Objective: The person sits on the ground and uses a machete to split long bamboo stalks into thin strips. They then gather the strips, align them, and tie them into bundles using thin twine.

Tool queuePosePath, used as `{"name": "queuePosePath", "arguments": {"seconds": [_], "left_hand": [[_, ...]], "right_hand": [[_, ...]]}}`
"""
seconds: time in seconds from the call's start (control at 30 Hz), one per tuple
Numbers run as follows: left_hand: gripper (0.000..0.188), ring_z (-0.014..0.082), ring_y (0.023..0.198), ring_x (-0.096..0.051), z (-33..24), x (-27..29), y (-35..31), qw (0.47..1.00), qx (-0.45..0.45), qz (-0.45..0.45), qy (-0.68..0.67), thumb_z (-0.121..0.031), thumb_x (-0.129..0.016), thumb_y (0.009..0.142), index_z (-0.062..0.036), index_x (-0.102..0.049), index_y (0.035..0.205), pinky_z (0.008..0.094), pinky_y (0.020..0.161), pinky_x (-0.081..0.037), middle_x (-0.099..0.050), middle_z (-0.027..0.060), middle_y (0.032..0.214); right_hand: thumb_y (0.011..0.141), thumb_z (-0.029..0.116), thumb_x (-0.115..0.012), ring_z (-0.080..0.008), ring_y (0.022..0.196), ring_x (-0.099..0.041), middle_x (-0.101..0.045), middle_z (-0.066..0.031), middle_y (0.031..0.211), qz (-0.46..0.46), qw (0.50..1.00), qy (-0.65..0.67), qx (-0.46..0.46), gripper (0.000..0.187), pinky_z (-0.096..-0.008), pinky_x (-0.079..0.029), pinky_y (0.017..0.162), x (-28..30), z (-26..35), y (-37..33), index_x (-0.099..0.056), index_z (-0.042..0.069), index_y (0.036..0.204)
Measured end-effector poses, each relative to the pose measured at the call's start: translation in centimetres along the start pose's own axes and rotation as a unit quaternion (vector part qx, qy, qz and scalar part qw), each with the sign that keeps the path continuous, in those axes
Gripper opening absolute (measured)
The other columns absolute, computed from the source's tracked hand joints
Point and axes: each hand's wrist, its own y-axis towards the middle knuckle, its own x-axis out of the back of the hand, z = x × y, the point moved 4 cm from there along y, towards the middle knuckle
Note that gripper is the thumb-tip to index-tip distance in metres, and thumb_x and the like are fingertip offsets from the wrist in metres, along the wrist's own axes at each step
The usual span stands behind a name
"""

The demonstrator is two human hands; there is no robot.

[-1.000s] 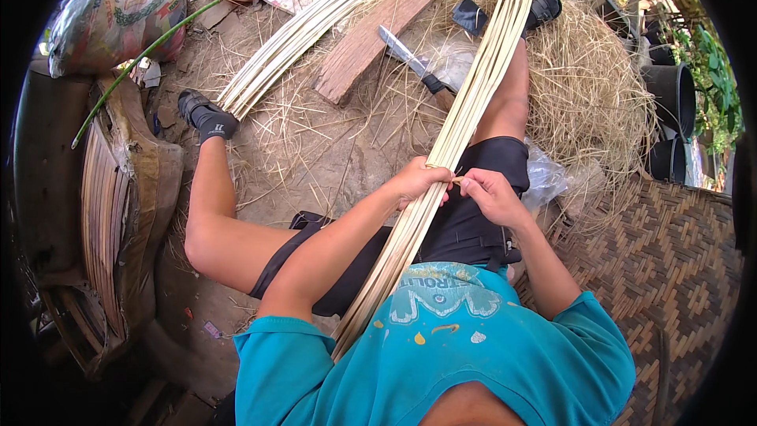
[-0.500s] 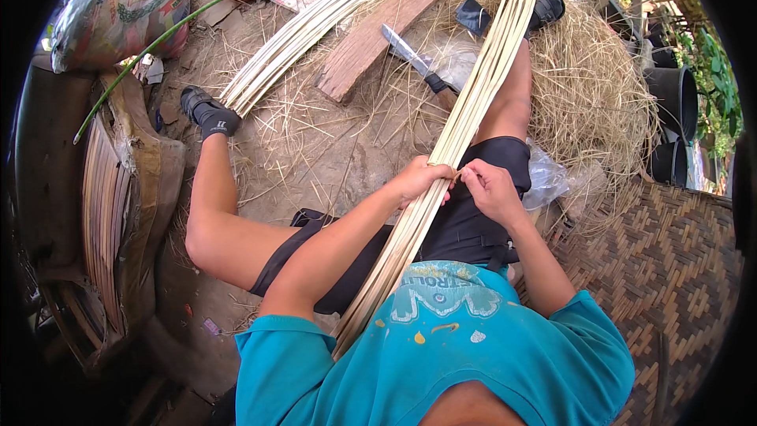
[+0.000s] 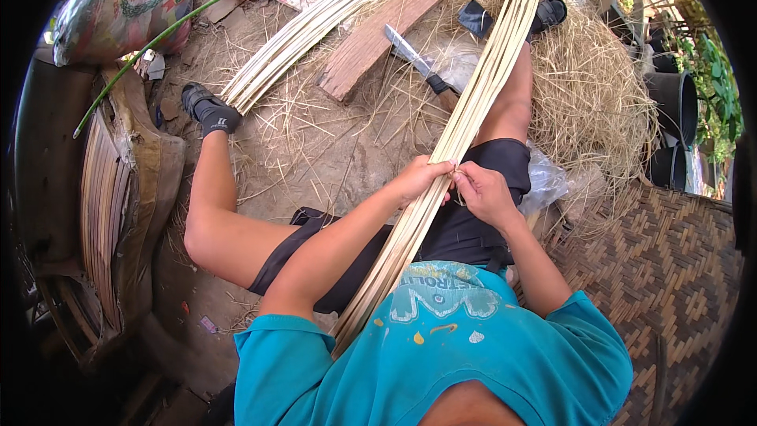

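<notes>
A long bundle of pale split bamboo strips (image 3: pixel 467 125) runs from my waist, over my right thigh, to beside my right foot. My left hand (image 3: pixel 424 179) is wrapped round it above my lap, thumb on top. At the bundle's right side my right hand (image 3: pixel 484 193) is pinched on the end of a thin tie strip (image 3: pixel 456 174), close to my left fingertips. Much of the tie strip is hidden by the fingers. Past the hands, a large knife (image 3: pixel 412 54) lies on the ground, its handle partly beside the bundle.
A second pile of pale strips (image 3: pixel 303 35) lies ahead left, next to a wooden plank (image 3: pixel 369 45). Shavings (image 3: pixel 591 95) heap at right, near black buckets (image 3: pixel 673 102) and a woven bamboo mat (image 3: pixel 654 268). At left are a stuffed sack (image 3: pixel 122 20) and a green stalk (image 3: pixel 146 51).
My right hand has moved slightly down and turned inward, its fingertips now nearer my left thumb. The left hand keeps its hold on the bundle.
</notes>
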Motion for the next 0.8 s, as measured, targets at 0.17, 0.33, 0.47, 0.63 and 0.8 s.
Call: {"name": "queuePosePath", "arguments": {"seconds": [0.17,0.33,0.47,0.63,0.8], "left_hand": [[0.042,0.0172,0.061,-0.066,-0.2,-0.5,-0.1,0.999,0.019,-0.02,-0.03,-0.043,-0.06,0.1,-0.0014,-0.059,0.107,0.0312,0.055,-0.058,-0.065,0.0087,0.08],[0.042,0.0165,0.059,-0.066,0.3,0.1,0.3,0.998,0.031,-0.017,-0.044,-0.043,-0.06,0.101,-0.0025,-0.056,0.108,0.0295,0.051,-0.057,-0.065,0.0091,0.079],[0.056,0.0187,0.062,-0.067,-0.8,-0.5,-0.4,0.996,-0.011,-0.083,0.033,-0.044,-0.057,0.102,0.0007,-0.044,0.133,0.031,0.054,-0.057,-0.066,0.0119,0.083],[0.076,0.0279,0.103,-0.067,-1.7,0.6,-1.4,0.933,-0.174,-0.24,0.206,-0.044,-0.052,0.104,0.0014,-0.016,0.153,0.0396,0.093,-0.052,-0.065,0.0214,0.111],[0.032,0.0353,0.116,-0.058,-3.2,-2.1,-4.2,0.833,-0.304,-0.207,0.412,-0.025,-0.064,0.097,-0.0035,-0.061,0.12,0.0403,0.101,-0.046,-0.059,0.0194,0.119]], "right_hand": [[0.099,0.024,-0.06,-0.0383,0.068,-0.068,-0.068,-0.0153,0.072,-0.068,0.981,-0.093,-0.155,0.018,-0.0482,-0.051,0.06,0.0,-2.6,-1.0,-0.064,0.007,0.095],[0.1,0.024,-0.057,-0.0394,0.072,-0.067,-0.068,-0.0192,0.077,0.095,0.985,-0.053,-0.132,0.023,-0.0472,-0.051,0.067,-1.5,-2.2,-2.2,-0.066,0.003,0.095],[0.101,0.015,-0.056,-0.016,0.075,-0.061,-0.066,-0.0108,0.08,0.207,0.961,0.154,-0.102,0.018,-0.0324,-0.049,0.072,-0.4,-1.8,-1.1,-0.066,0.0,0.097],[0.097,0.034,-0.062,-0.029,0.071,-0.068,-0.069,-0.0101,0.077,0.149,0.964,-0.204,0.084,0.027,-0.0419,-0.05,0.06,1.5,0.9,3.4,-0.065,0.008,0.095],[0.094,0.04,-0.062,-0.0322,0.075,-0.069,-0.069,-0.0092,0.078,0.142,0.954,-0.252,0.082,0.03,-0.0457,-0.05,0.061,2.5,0.6,5.5,-0.062,0.01,0.097]]}}
